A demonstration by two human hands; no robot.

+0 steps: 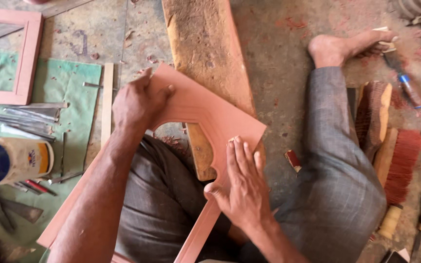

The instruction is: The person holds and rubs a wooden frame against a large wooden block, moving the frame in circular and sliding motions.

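Observation:
A pink-painted wooden frame (205, 109) with a shaped corner lies across my lap, its top resting on a rough thick plank (205, 48). My left hand (137, 102) grips the frame's upper left edge, thumb over the face. Flat on the frame's right rail lies my right hand (244, 187), fingers together and pointing up, and I cannot see anything under the palm. My grey trousers and bare foot (339, 48) stretch out to the right.
On the left a green cloth (69, 83) carries a second pink frame (28, 58), several metal chisels (28, 119) and a plastic glue jar (15, 160). On the right lie a red-bristled brush (403, 163), a wooden block, a screwdriver and hand tools on the dusty floor.

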